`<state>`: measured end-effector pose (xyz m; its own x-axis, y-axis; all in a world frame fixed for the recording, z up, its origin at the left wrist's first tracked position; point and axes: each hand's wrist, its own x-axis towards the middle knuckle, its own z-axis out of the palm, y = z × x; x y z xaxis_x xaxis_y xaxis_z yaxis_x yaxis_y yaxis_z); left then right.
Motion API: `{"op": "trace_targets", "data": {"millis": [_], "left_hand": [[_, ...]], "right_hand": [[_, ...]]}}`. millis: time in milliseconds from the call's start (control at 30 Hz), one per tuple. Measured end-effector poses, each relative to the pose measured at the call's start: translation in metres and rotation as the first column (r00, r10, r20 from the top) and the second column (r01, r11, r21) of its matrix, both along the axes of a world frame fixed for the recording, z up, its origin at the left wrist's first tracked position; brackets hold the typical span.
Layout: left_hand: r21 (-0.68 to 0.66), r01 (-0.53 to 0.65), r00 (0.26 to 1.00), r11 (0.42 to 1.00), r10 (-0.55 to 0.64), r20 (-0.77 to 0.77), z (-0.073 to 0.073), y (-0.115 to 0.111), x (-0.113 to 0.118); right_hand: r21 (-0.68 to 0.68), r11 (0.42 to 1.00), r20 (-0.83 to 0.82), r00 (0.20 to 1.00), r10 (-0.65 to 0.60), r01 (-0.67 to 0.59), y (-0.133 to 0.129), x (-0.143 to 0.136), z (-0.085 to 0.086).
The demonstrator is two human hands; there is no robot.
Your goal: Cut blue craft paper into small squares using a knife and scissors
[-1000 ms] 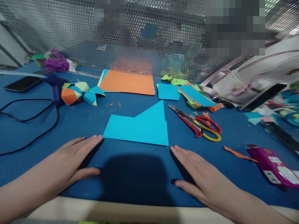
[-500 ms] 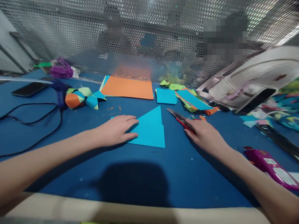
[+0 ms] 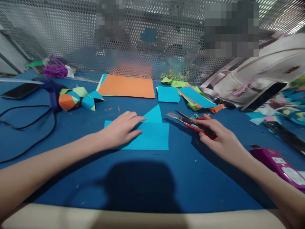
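Observation:
My left hand (image 3: 124,128) lies flat on blue paper (image 3: 152,140), its fingers stretched out and thumb apart. The paper is folded, with a straight-edged layer in front and a triangular point (image 3: 155,114) rising behind it. My right hand (image 3: 221,135) is closed around a red-and-black box cutter (image 3: 187,120) and what looks like a pair of red-handled scissors (image 3: 182,114), held together. Their blades point left toward the paper, apart from it. The fingers cover part of the handles.
Orange sheets (image 3: 127,86), blue squares (image 3: 168,94) and folded strips (image 3: 199,98) lie at the back, before a perforated metal screen (image 3: 78,41). Folded paper shapes (image 3: 69,101), a glue gun (image 3: 53,95) and its cable are left; a purple device (image 3: 278,165) and backpack (image 3: 259,73) are right.
My right hand has lifted the box cutter and scissors off the table. The blue paper's front layer now spreads wider beneath my left hand, and less of the triangle shows.

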<state>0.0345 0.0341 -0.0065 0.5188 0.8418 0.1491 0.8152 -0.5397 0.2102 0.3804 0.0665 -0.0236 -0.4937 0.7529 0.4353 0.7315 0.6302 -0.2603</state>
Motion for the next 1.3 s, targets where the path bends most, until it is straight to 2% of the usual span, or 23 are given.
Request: {"op": "trace_targets", "data": {"millis": [167, 400, 533, 633, 700, 767, 833, 1000, 1133, 1300], "left_hand": [[0.000, -0.005, 0.994, 1.000, 0.005, 0.112, 0.000, -0.003, -0.001], [-0.006, -0.045, 0.991, 0.999, 0.045, 0.122, -0.004, -0.003, -0.001], [0.098, -0.052, 0.995, 0.994, 0.044, 0.087, -0.010, -0.003, -0.001], [0.171, 0.054, 0.998, 0.984, -0.055, 0.005, -0.010, -0.003, -0.001], [0.116, 0.197, 0.979, 0.973, -0.191, -0.068, -0.009, -0.002, -0.002], [0.006, 0.322, 0.942, 0.947, -0.319, -0.108, -0.009, 0.001, -0.003], [-0.084, 0.380, 0.916, 0.921, -0.388, -0.106, -0.011, 0.003, -0.005], [-0.197, 0.381, 0.918, 0.903, -0.395, -0.039, -0.020, 0.008, -0.007], [-0.196, 0.389, 0.918, 0.900, -0.396, 0.005, -0.023, 0.008, -0.008], [-0.193, 0.387, 0.918, 0.902, -0.397, -0.015, -0.022, 0.008, -0.008]], "right_hand": [[-0.128, 0.989, -0.013, 0.998, 0.066, -0.067, -0.010, 0.003, -0.006], [-0.229, 0.957, -0.032, 0.984, 0.175, -0.177, -0.025, 0.015, -0.005], [-0.242, 0.953, -0.009, 0.982, 0.186, -0.183, -0.033, 0.020, -0.004], [-0.266, 0.948, -0.007, 0.984, 0.180, -0.176, -0.038, 0.020, -0.002], [-0.290, 0.943, -0.015, 0.986, 0.167, -0.164, -0.041, 0.019, 0.000], [-0.308, 0.939, -0.026, 0.988, 0.151, -0.151, -0.044, 0.018, 0.001], [-0.316, 0.937, -0.037, 0.989, 0.146, -0.150, -0.047, 0.018, 0.000], [-0.332, 0.931, -0.054, 0.988, 0.144, -0.154, -0.052, 0.019, -0.006], [-0.335, 0.930, -0.052, 0.989, 0.140, -0.149, -0.052, 0.019, -0.008], [-0.346, 0.930, -0.044, 0.992, 0.114, -0.122, -0.054, 0.019, -0.009]]}}
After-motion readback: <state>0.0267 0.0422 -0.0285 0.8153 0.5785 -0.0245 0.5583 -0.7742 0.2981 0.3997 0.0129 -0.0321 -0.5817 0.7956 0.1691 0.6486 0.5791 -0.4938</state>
